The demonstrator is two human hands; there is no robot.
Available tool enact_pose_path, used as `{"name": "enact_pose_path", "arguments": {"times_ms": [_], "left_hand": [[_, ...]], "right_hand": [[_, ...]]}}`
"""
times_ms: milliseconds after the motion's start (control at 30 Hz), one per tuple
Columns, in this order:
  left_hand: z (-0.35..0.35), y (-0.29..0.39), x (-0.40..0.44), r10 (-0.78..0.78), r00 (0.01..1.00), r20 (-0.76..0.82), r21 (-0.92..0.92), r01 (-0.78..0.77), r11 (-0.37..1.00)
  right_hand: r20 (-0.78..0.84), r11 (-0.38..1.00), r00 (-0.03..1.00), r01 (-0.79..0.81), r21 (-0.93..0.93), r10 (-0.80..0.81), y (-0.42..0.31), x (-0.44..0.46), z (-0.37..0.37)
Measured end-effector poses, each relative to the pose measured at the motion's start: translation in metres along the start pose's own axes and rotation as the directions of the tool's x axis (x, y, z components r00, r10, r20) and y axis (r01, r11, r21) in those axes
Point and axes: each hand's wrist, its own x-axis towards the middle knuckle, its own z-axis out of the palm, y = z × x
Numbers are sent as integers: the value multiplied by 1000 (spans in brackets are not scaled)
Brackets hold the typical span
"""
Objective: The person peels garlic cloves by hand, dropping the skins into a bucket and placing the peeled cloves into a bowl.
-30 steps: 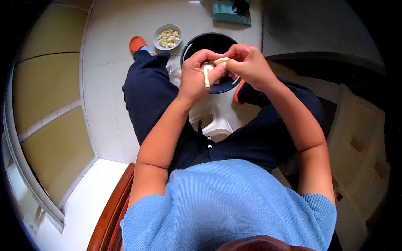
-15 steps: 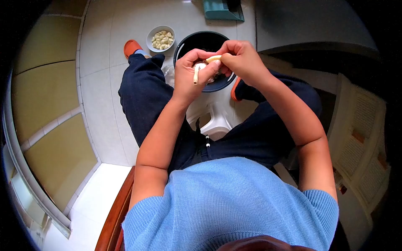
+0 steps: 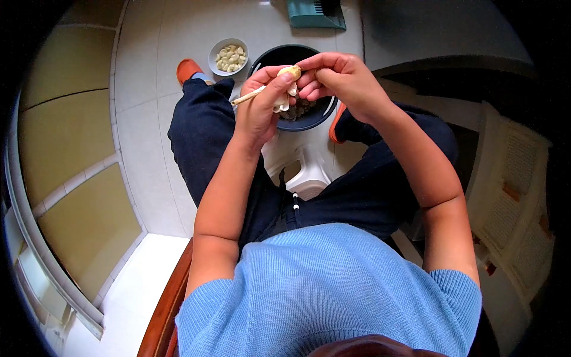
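My left hand (image 3: pixel 260 107) is wrapped round a garlic bulb (image 3: pixel 284 102) whose pale stem sticks out to the left. Its thumb presses a yellowish garlic clove (image 3: pixel 290 72) at the top of the hand. Close on the right is my right hand (image 3: pixel 339 77), its index fingertip touching the clove and its thumb bent in; whether anything small is between thumb and finger is hidden. Both hands are over a black basin (image 3: pixel 309 123) with brownish scraps inside. Peeled cloves (image 3: pixel 230 58) fill a white bowl (image 3: pixel 213 66) beyond the left hand.
A green dustpan (image 3: pixel 316 15) lies on the tiled floor at the top. Orange slippers (image 3: pixel 187 69) are on my feet either side of the basin. A white plastic stool (image 3: pixel 309 169) stands between my legs, and a clear bag lies by the basin's left side.
My left hand has turned, so the stem points left instead of down. The clove is now more upright, and my right hand's fingers have loosened and spread from it.
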Motion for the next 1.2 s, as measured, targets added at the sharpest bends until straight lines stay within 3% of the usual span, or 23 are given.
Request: {"name": "enact_pose_path", "arguments": {"times_ms": [100,333,533,600,633,700,733,800,1000,1100,1200], "left_hand": [[2,-1,1,28,999,25,36,-29,999],[3,-3,2,48,999,14,78,-49,996],[2,-5,0,137,990,22,248,-138,959],[3,-4,0,172,984,48,326,-178,928],[2,-4,0,171,984,48,326,-177,929],[1,-4,0,170,985,39,399,-171,901],[1,-3,0,168,985,39,399,-170,901],[-1,-2,0,164,984,69,543,-176,821],[-2,8,-2,151,977,154,656,-215,723],[-1,13,-5,78,986,146,586,-150,796],[0,15,-6,76,983,168,570,-159,806]], "right_hand": [[-73,995,996,45,-89,-51,7,4,-10],[-40,971,999,5,-241,-15,5,3,-12],[-79,947,980,156,-280,-185,10,2,-5],[-32,848,956,242,-472,-291,11,1,-5],[-33,848,956,241,-471,-290,10,1,-6],[141,532,855,430,-730,-498,8,1,-8],[140,532,856,429,-730,-497,9,3,-10],[250,362,818,475,-802,-519,12,5,-12],[352,301,814,518,-801,-462,12,6,-13],[395,248,799,539,-805,-453,12,6,-11],[383,282,797,545,-790,-468,11,3,-10]]}}
